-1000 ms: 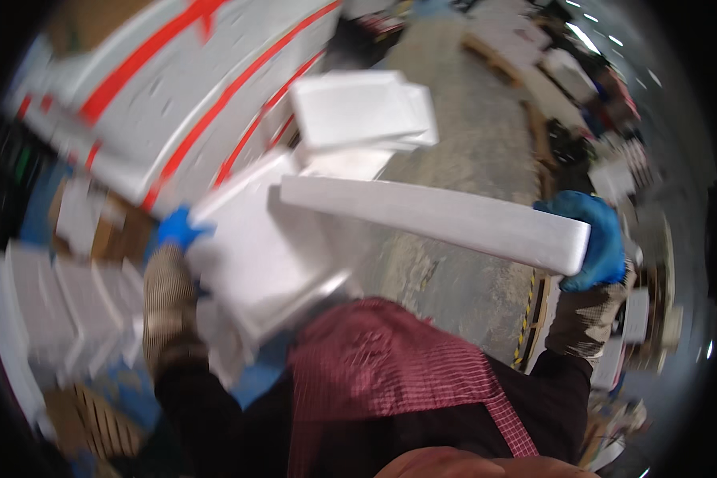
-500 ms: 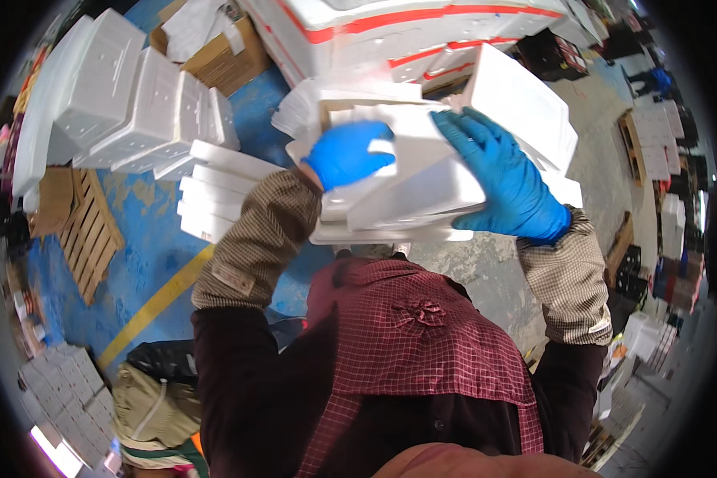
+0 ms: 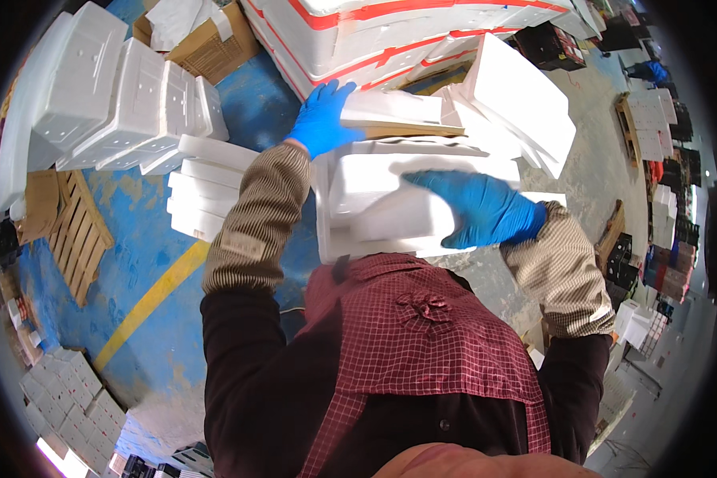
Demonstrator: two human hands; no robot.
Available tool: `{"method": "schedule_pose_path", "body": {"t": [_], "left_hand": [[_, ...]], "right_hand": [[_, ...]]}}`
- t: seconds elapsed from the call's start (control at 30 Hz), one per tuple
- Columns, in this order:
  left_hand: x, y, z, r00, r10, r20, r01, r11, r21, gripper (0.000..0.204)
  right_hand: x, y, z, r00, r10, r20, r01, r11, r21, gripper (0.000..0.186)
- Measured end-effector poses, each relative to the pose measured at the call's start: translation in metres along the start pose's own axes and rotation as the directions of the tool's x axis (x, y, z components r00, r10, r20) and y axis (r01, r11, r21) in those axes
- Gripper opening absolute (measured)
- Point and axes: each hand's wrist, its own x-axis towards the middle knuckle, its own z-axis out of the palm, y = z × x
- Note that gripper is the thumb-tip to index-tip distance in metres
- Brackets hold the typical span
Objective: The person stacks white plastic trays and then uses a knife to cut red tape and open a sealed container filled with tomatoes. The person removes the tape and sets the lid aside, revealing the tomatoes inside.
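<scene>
My left hand (image 3: 319, 119), in a blue glove, has its fingers spread at the upper left corner of a group of white foam pieces (image 3: 382, 107) with a brown cardboard strip (image 3: 414, 131) among them. My right hand (image 3: 474, 207), also gloved, has fingers stretched over a white foam box or lid (image 3: 374, 187) in front of me, thumb apart; some motion blur hides whether it grips an edge. Several white foam lids (image 3: 514, 95) lean at the right of this group.
Red-taped foam boxes (image 3: 406, 24) stand ahead. At left are stacked foam boxes (image 3: 80, 80), foam slabs (image 3: 203, 183), a cardboard box (image 3: 211, 52) and a wooden pallet (image 3: 76, 231) on the blue floor (image 3: 151, 263). A person in blue (image 3: 653, 72) is far right.
Since half a second ago my left hand has moved forward to the far left of the foam pieces, fingers spreading. My right hand has shifted down toward me, its fingers lower on the white foam.
</scene>
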Motion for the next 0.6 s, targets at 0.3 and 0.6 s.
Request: {"method": "schedule_pose_path", "body": {"t": [0.3,0.6], "left_hand": [[0.108,-0.074,0.081,0.814,-0.312,0.489,0.482,0.833,-0.271,0.085],[0.077,-0.018,0.176,0.969,0.244,0.034,-0.233,0.866,0.442,0.089]], "right_hand": [[0.000,-0.031,0.034,0.973,-0.021,-0.230,-0.010,0.991,-0.130,0.073],[0.048,0.085,-0.007,0.947,0.293,-0.131,-0.272,0.949,0.156,0.116]]}}
